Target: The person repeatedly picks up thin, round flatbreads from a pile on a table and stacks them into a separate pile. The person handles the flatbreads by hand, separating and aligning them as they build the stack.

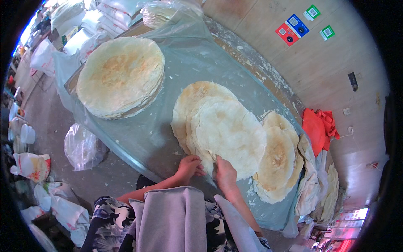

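Observation:
In front of me, large thin flatbreads overlap on a plastic-covered table. My right hand (226,174) pinches the near edge of the top pale flatbread (229,132), where the edge is lifted and folded. My left hand (190,170) is just left of that edge with its fingers curled; whether anything is between them is not visible. Under the pale flatbread, a browner flatbread (182,113) sticks out at the far left. To the right lies a smaller pile of flatbreads (275,154) with brown spots, partly tucked against the pale one.
A tall round stack of flatbreads (121,75) stands at the table's left end. Plastic sheeting (201,60) covers the tabletop (141,138). Beyond the far edge is a wall (318,63) with printed codes. A red cloth or bag (318,129) and folded cloth (308,179) sit at right.

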Action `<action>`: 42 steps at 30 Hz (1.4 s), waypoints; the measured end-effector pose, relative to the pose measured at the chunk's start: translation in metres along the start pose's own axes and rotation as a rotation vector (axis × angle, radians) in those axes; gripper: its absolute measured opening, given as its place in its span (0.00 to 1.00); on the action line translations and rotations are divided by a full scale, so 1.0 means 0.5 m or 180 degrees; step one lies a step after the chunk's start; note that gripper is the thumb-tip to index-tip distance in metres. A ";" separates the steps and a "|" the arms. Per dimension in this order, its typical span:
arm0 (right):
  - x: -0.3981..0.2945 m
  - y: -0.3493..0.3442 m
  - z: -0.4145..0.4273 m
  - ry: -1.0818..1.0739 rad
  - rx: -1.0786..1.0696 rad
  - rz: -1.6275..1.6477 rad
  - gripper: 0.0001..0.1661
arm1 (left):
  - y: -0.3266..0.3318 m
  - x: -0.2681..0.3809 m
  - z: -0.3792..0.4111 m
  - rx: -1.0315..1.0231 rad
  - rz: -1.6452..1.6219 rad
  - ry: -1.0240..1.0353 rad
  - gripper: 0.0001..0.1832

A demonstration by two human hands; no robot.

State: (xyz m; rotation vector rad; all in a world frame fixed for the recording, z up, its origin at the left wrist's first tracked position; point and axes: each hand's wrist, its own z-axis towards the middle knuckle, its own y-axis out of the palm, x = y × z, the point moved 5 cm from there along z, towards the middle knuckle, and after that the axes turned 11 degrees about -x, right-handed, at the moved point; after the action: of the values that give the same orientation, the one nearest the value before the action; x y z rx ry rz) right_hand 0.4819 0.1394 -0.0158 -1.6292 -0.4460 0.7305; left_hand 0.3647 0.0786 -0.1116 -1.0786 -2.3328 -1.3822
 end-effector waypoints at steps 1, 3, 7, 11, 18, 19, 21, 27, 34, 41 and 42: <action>0.010 -0.001 0.003 0.0058 -0.0001 0.0107 0.19 | -0.005 -0.001 -0.004 0.0084 0.0030 0.0074 0.17; 0.039 -0.011 0.012 0.0171 -0.0007 0.0324 0.18 | 0.002 0.014 -0.019 0.0291 0.0154 0.0366 0.15; 0.073 -0.082 0.042 0.0141 0.0041 0.0495 0.18 | -0.001 0.018 -0.004 0.0015 0.0112 0.0059 0.09; -0.007 -0.263 0.057 -0.0218 0.0466 -0.0751 0.21 | -0.001 0.000 0.021 -0.0467 0.0263 -0.0348 0.09; -0.026 -0.044 0.001 -0.0120 -0.0359 -0.1157 0.22 | 0.020 -0.009 0.022 -0.0175 -0.0016 -0.0214 0.08; -0.008 0.028 -0.011 -0.0128 -0.0506 -0.1133 0.22 | 0.022 -0.010 0.022 -0.0124 -0.0019 -0.0223 0.09; -0.016 0.059 -0.015 -0.0205 -0.0175 -0.0981 0.22 | 0.017 -0.016 0.017 -0.0090 -0.0022 -0.0221 0.10; -0.021 0.043 -0.013 -0.0221 -0.0375 -0.0362 0.25 | 0.034 -0.002 0.005 -0.0115 -0.0156 -0.0089 0.09; -0.008 -0.031 -0.012 -0.0089 -0.0914 0.0710 0.33 | 0.036 -0.002 0.024 -0.1064 -0.0713 0.0267 0.14; 0.053 -0.026 0.002 0.0143 -0.0344 0.0619 0.26 | 0.045 0.022 0.030 -0.0982 -0.0530 0.0314 0.17; 0.085 -0.042 0.005 0.0348 -0.0204 0.0702 0.24 | 0.038 0.038 0.014 -0.0856 -0.0362 0.0517 0.17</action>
State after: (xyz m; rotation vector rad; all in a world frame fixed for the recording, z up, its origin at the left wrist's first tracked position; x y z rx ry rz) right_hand 0.5134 0.1728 -0.0046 -1.7875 -0.2146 0.7925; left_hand 0.3656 0.0988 -0.0928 -0.8700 -2.1664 -1.7943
